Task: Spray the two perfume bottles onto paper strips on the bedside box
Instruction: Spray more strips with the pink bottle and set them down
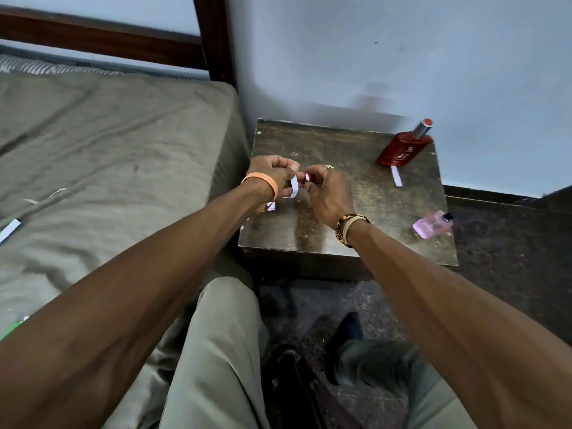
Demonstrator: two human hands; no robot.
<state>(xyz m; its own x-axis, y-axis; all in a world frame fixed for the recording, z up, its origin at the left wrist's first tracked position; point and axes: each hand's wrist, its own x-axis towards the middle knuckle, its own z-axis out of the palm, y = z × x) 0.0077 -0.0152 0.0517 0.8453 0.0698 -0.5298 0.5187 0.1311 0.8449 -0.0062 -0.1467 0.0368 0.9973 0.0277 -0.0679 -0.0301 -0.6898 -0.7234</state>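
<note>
The bedside box [340, 144], dark and scuffed, stands in the corner between the bed [108, 134] and the pale wall, and both hands meet over its left half. The left hand [272, 176] has its fingers curled and pinches a white paper strip [293, 187], which hangs bent from the fingertips just above the box top. The right hand [329, 196], with a ring [328, 167] on one finger, pinches a small shiny pink object [308, 178] just beside that strip; it is too small and blurred to name for certain, though it may be a bottle cap. A red perfume bottle [402, 150] with a silver cap [423, 127] stands at the box's back right corner, leaning in this wide view, and a second paper strip [396, 177] lies flat on the box with one end touching the bottle's base. A pink perfume bottle [432, 224] lies on its side at the box's right edge, nearer the front, its dark nozzle pointing right. An orange wristband [266, 183] circles the left wrist and patterned bands [349, 226] the right. Another scrap of white paper [271, 206] shows under the left wrist. A loose paper strip [10, 228] lies on the grey bedsheet far to the left.
</note>
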